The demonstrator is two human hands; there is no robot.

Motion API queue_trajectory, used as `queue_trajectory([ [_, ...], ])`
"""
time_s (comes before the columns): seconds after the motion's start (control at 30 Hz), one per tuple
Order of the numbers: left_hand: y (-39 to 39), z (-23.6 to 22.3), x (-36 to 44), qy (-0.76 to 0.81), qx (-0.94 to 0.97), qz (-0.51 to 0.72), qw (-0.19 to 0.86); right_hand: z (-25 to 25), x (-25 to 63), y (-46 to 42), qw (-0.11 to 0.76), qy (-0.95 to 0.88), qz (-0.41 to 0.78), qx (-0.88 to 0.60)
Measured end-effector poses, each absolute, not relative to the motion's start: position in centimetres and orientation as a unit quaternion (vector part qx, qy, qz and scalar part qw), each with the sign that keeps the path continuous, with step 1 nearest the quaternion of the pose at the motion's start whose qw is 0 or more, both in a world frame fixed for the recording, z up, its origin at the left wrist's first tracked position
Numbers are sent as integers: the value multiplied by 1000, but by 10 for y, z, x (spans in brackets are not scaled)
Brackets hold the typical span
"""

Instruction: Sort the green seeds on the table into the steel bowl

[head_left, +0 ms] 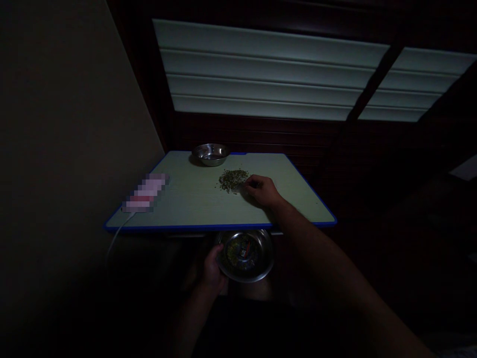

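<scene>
Now, right hand [262, 190]: outstretched, fingers curled by grains [231, 178], hold unclear
Near bowl [267, 248]: round, mouth up, my left hand [213, 266] clamping

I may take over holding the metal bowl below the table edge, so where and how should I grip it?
Probably pinch the right rim, coming from the near right. The bowl is round and open-topped; the left hand has its left side, and the table edge crowds its far side.

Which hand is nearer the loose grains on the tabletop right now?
Right. The right hand is at the right side of the grains; the left hand is farther, below the table's near edge, holding a metal bowl.
</scene>
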State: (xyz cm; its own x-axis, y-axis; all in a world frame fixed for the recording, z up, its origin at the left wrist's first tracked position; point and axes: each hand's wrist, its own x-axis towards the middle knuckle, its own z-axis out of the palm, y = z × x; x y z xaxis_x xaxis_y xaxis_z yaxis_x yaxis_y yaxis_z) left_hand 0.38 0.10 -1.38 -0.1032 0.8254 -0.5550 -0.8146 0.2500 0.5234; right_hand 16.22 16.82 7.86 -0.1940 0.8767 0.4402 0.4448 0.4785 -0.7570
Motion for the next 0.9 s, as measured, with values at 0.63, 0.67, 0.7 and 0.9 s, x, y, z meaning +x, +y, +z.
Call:
queue_trajectory([
  [0.63,0,-13,4,427,6,607,670,78,160,167,434,-734,282,-439],
  [0.67,1,-14,4,428,6,607,670,77,159,168,433,-733,280,-443],
  [0.7,1,-15,4,429,6,607,669,76,158,169,431,-732,279,-448],
  [0.9,2,-17,5,424,6,614,666,73,158,173,423,-722,294,-461],
])
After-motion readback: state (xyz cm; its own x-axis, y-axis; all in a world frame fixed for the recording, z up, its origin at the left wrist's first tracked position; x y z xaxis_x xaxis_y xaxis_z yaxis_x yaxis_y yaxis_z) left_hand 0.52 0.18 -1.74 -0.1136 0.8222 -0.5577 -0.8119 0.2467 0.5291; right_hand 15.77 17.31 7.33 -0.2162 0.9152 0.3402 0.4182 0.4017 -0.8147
